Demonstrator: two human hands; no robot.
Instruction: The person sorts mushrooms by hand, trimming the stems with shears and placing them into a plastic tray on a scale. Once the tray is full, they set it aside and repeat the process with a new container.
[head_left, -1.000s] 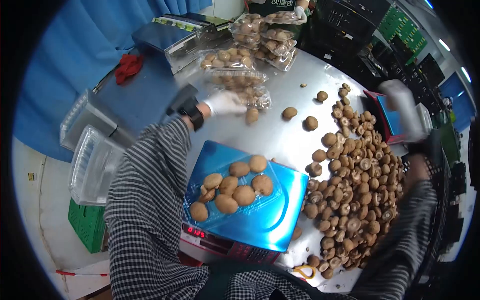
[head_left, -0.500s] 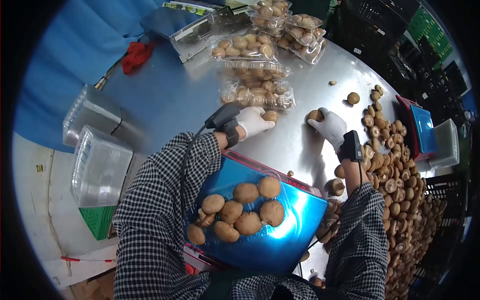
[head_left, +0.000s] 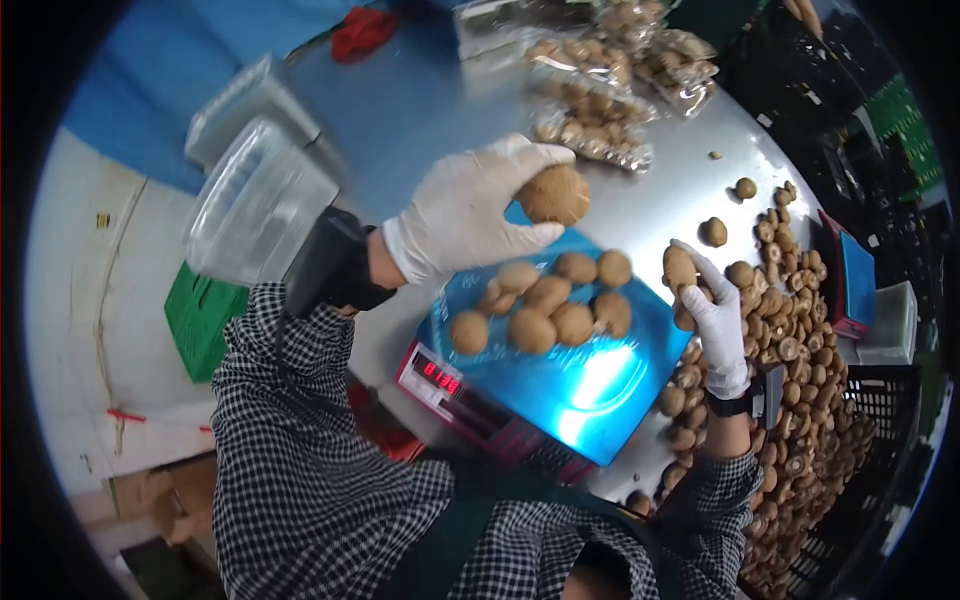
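My left hand (head_left: 470, 210), in a white glove, is closed round a large brown mushroom (head_left: 553, 195), raised above the far edge of the scale. My right hand (head_left: 716, 325), gloved too, pinches a mushroom (head_left: 679, 266) just right of the scale; a second cap shows below it by the fingers. Between my hands, the blue-topped scale (head_left: 640, 390) carries a clear plastic tray (head_left: 600, 390) with several brown mushrooms (head_left: 532, 330) in it. Red digits glow on the scale's display (head_left: 437, 374), slightly blurred.
A big heap of mushrooms (head_left: 790, 400) covers the table's right side, beside a second scale (head_left: 850, 275). Wrapped mushroom packs (head_left: 590, 120) stand at the back. Stacked clear trays (head_left: 255, 205) are at the left above a green crate (head_left: 200, 315). A red cloth (head_left: 362, 33) lies far left.
My left hand has lifted its mushroom off the table and come back towards the scale. My right hand has drawn back to the scale's right side with its mushroom. The view has shifted.
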